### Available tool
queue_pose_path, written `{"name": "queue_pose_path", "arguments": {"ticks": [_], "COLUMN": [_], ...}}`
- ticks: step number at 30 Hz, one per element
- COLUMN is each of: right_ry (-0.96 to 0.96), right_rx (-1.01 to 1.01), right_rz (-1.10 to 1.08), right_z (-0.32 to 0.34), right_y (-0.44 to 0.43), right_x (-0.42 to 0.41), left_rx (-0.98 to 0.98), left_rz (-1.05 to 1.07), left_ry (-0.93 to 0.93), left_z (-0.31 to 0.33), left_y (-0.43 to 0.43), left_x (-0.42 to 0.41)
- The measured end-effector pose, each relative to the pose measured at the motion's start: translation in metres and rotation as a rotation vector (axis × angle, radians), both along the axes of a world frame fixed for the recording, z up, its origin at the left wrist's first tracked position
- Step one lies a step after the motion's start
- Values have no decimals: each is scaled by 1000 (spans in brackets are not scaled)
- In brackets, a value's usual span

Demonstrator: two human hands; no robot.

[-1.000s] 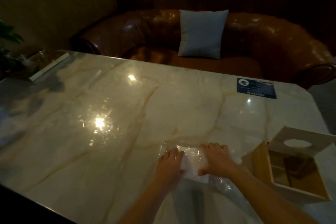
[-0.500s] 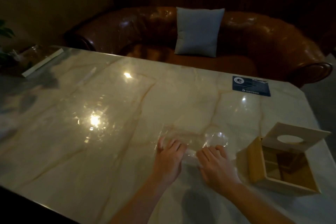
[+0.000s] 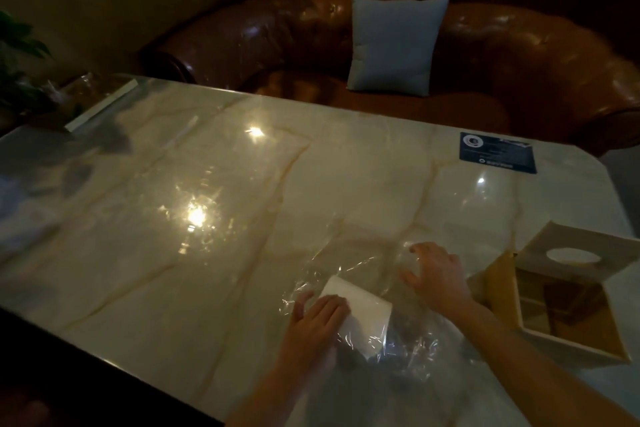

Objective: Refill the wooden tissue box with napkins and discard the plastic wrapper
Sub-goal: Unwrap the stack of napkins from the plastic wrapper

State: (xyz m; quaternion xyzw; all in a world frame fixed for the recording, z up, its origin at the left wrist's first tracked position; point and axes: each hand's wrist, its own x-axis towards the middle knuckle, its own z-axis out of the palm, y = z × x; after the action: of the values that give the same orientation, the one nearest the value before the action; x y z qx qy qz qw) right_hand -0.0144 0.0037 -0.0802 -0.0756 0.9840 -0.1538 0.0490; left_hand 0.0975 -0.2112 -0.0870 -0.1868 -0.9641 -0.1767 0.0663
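Open wooden tissue box at right on surface; card beyond. Left hand pressed flat on napkins; right hand spread, seemingly on plastic wrapper.

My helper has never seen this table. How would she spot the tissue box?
On the marble table, look to the right edge, just past the right hand. The tissue box is pale wood and open, its raised lid pierced by an oval hole.
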Motion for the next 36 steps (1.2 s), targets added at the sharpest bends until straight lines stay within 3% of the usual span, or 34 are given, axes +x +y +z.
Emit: {"name": "queue_pose_path", "arguments": {"ticks": [7,13,18,22,24,29,33,36], "right_ry": [-214,-424,-398,-337,-298,-224,-153,-76], "right_rx": [143,18,-244,-283,-305,-335,-353,-356], "right_rz": [-160,-40,37,27,-5,-26,-34,-44], "right_z": [-10,-1,10,12,14,25,41,57], "right_y": [7,-1,-7,-2,1,6,6,5], "right_x": [-36,-30,-24,-23,-26,-35,-45,-58], "left_rx": [-71,-88,-168,-159,-219,-214,-281,-217], "left_rz": [-63,-63,-29,-83,-118,-134,-139,-117], "left_ry": [-111,-70,-57,-315,-342,-275,-56,104], "left_z": [-3,2,11,4,3,4,17,26], "left_y": [-11,-9,7,9,11,17,22,25], "left_x": [18,9,-21,-41,-47,-55,-59,-64]}}
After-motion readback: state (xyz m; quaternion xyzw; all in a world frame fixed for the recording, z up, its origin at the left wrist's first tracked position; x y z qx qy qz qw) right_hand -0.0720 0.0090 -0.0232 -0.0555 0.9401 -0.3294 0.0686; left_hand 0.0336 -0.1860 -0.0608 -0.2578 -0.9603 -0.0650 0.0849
